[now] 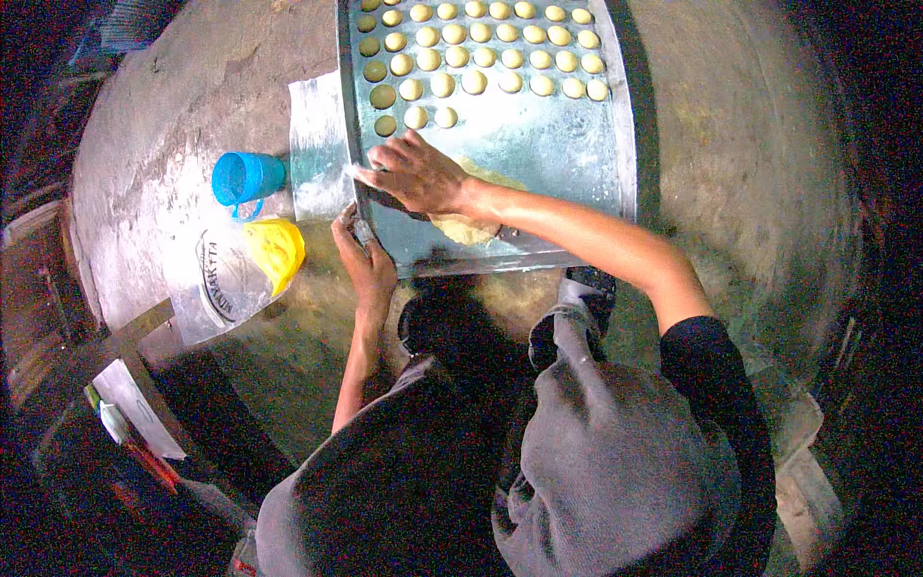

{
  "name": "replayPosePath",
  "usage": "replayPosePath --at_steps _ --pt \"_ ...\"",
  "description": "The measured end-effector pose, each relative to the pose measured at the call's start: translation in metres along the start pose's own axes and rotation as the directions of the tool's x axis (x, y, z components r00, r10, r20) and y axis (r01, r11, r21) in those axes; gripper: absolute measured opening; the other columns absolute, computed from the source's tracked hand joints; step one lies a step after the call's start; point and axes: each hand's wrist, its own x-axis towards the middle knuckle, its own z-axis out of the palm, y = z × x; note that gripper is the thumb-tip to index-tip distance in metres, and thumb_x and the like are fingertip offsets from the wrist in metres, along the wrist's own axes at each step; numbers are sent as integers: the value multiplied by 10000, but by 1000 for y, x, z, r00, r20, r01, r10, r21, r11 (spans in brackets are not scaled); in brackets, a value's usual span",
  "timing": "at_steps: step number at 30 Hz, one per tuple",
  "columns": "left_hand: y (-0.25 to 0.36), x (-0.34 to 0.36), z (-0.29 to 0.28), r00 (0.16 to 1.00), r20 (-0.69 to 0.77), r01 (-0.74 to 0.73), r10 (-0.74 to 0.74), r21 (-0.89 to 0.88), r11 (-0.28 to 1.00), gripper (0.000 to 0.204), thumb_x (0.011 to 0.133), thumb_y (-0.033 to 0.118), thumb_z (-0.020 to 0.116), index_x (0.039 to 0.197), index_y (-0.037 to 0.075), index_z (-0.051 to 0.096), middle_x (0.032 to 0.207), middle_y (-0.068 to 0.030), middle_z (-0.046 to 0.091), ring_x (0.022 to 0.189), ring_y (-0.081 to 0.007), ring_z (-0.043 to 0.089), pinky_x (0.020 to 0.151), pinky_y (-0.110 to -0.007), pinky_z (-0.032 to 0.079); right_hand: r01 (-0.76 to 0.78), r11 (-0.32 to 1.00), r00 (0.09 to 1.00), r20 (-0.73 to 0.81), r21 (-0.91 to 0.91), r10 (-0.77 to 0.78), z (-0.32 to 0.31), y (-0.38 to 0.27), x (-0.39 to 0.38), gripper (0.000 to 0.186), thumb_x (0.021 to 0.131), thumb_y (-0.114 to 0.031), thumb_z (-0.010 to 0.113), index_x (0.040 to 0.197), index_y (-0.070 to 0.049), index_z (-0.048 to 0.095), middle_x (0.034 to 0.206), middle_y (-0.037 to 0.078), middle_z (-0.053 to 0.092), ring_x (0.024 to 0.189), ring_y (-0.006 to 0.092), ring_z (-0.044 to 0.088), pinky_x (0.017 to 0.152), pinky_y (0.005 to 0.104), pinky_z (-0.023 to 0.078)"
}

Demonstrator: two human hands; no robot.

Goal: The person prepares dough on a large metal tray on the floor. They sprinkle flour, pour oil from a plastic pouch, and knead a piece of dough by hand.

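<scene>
A large metal tray lies on the floor in front of me. Several small round dough balls sit in rows on its far half. My right hand reaches across to the tray's left rim, palm down, with its fingertips at the edge; what is under the palm is hidden. A pale lump of dough lies on the tray beneath my right forearm. My left hand grips the tray's near left corner.
A blue plastic cup stands to the left of the tray, beside a clear plastic sheet. A yellow lump in a clear plastic bag lies nearer me. My knees and a dark shoe are below the tray.
</scene>
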Motion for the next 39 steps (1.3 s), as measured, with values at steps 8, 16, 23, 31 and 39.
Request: replayPosePath --at_steps 8,16,23,31,39 --pt "13 6 2 998 17 -56 56 11 998 524 746 -88 377 1260 -50 471 1156 -196 503 1136 -345 508 1044 -424 382 161 987 987 16 -13 -161 9 19 -8 457 863 -188 602 1308 -192 496 1040 33 513 926 199 530 773 364 405" --pt "4 0 2 998 22 -57 57 43 997 554 714 -99 367 1261 -77 451 1156 -209 486 1145 -344 500 1047 -416 377 138 986 990 21 97 -140 -2 33 20 408 894 -190 547 1297 -171 481 1026 54 508 913 250 542 781 425 396" --pt "4 4 2 998 30 -47 46 23 999 559 713 -95 373 1266 -65 457 1147 -210 494 1145 -357 497 1052 -423 372 275 960 960 34 40 -277 10 43 -24 454 814 -218 623 1259 -170 543 989 43 504 924 212 538 783 390 443" --pt "0 -2 0 998 13 -60 59 72 996 531 732 -89 393 1256 -54 474 1140 -212 501 1140 -374 500 1051 -433 371 66 998 996 -54 -7 -67 -20 53 38 374 929 -206 517 1300 -164 496 924 65 542 811 235 560 688 421 446" --pt "-4 -1 -2 996 12 -88 87 113 990 543 724 -93 419 1263 -55 469 1139 -216 500 1131 -378 500 1046 -443 375 373 921 927 17 -110 -374 10 63 21 428 886 -199 537 1309 -173 475 953 23 507 886 192 539 794 366 432"
